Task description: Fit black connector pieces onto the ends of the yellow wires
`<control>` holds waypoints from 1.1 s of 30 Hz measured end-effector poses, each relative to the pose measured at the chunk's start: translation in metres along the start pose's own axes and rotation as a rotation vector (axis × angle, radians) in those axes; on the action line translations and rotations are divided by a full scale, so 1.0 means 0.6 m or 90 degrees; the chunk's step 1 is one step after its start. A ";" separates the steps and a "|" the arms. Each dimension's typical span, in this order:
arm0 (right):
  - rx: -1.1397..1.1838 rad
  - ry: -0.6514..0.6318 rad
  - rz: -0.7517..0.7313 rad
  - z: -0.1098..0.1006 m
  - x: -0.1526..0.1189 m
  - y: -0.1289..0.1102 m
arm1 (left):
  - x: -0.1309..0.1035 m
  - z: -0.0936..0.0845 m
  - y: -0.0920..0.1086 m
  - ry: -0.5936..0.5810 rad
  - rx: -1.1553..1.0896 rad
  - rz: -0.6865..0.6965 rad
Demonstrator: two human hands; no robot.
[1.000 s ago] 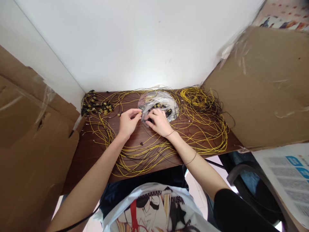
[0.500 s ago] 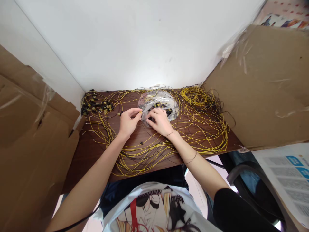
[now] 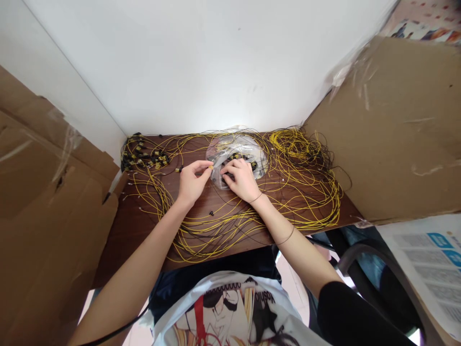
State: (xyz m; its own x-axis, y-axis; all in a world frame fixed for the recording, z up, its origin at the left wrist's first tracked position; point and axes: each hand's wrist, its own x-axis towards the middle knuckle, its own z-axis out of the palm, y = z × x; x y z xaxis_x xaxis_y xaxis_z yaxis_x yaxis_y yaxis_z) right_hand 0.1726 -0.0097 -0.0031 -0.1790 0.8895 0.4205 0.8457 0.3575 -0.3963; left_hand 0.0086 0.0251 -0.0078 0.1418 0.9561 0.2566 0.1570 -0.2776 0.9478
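Observation:
My left hand [image 3: 194, 182] pinches a small yellow piece [image 3: 211, 166] between thumb and fingertips, at the left rim of a clear plastic bag [image 3: 257, 149]. Over the bag lies my right hand [image 3: 239, 179], its fingers bent together among small black parts [image 3: 254, 165]; what they hold, if anything, is too small to make out. Yellow and black wires [image 3: 216, 226] loop around both hands on the brown table [image 3: 124, 230]. Two tiny black bits [image 3: 212, 213] lie between my forearms.
Black and yellow connectors [image 3: 144, 156] are heaped at the back left. A tangled wire coil [image 3: 293, 144] lies back right. Cardboard [image 3: 396, 129] stands on both sides, with a white wall [image 3: 216, 67] behind.
My right hand has shifted slightly to the right over the bag. My left hand has hardly moved and still pinches the yellow piece.

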 end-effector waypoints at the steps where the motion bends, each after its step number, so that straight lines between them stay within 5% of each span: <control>1: 0.001 -0.004 -0.004 0.000 0.000 -0.001 | 0.000 0.000 0.000 0.000 -0.001 0.001; 10: -0.011 -0.082 -0.054 0.003 -0.003 -0.011 | 0.001 -0.001 -0.002 -0.006 0.000 0.007; 23: 0.059 0.085 0.092 -0.005 0.004 -0.008 | -0.002 -0.002 0.005 -0.005 0.018 0.025; 33: 0.168 0.112 -0.001 -0.010 0.003 -0.016 | -0.005 0.002 0.011 -0.056 -0.051 0.016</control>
State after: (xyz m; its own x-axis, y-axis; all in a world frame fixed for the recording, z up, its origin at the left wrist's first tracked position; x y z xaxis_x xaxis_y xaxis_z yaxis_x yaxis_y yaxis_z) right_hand 0.1670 -0.0133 0.0064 -0.0706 0.8339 0.5473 0.6820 0.4408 -0.5836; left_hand 0.0105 0.0204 -0.0027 0.2312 0.9358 0.2661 0.0748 -0.2898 0.9542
